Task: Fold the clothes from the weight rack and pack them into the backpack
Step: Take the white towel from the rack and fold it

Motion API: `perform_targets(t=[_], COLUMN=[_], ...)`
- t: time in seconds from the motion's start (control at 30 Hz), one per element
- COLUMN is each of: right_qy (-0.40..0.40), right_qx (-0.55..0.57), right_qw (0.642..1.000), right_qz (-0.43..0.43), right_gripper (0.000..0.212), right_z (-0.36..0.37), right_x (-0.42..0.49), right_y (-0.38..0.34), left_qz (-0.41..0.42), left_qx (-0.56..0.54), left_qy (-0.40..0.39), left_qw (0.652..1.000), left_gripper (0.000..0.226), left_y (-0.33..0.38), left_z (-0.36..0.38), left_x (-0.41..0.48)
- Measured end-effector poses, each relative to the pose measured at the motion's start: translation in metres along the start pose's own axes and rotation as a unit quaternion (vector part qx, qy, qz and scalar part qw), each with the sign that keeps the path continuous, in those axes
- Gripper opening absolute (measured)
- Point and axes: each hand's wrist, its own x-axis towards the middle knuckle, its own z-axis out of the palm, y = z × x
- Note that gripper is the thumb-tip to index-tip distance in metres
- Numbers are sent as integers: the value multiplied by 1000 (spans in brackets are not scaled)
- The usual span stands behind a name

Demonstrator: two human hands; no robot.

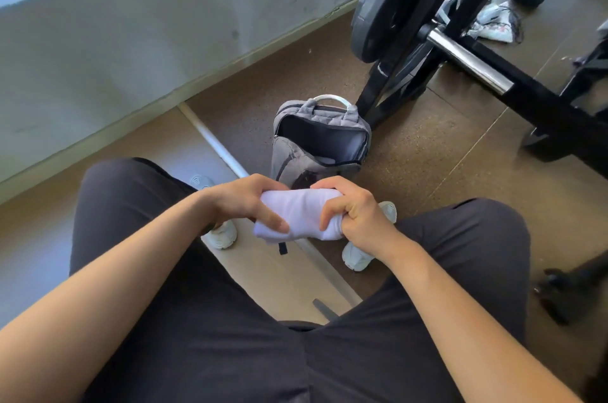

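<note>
Gym floor (427, 172); open backpack (291, 152) seemingly holds white fabric (325, 160).

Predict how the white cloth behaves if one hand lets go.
Probably floppy: the cloth creases where the left hand and right hand squeeze it. Likely light, held up in mid-air. May unroll; only their grip bundles it.

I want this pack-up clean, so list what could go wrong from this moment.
1. The left hand and right hand both grip the white garment, leaving none to hold the backpack open; its sagging front flap may snag the bundle.
2. A loose edge hangs below the roll, so the fold could come undone.
3. The backpack stands upright on the floor and might tip when pushed.
</note>
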Motion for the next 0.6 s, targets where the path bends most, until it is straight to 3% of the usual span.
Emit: perform_targets(t=[0.13, 0.27, 0.3, 0.37, 0.4, 0.5, 0.6], right_qy=[-132, -83, -66, -70, -75, -45, -52], right_qx=[85, 327, 327, 209, 160, 126, 130], right_qw=[983, 916, 912, 944, 955, 961, 959], right_qz=[93, 215, 239, 246, 239, 241, 246], right_gripper=[33, 32, 43, 67, 69, 50, 46], right_z=[-2, -17, -18, -14, -10, -5, -11], right_x=[-2, 3, 5, 7, 8, 11, 16], right_y=[-6, -2, 0, 4, 5, 9, 15], left_qz=[12, 40, 48, 64, 70, 98, 140], left_qx=[88, 91, 88, 81, 86, 156, 247], left_qy=[6, 52, 57, 62, 73, 108, 102], left_qw=[996, 994, 993, 993, 991, 977, 953], left_gripper=[40, 40, 39, 36, 38, 56, 69], left_y=[-6, -7, -6, -5, -5, -8, -9], left_z=[4, 1, 0, -1, -1, 1, 7], left_x=[4, 8, 9, 11, 12, 15, 13])
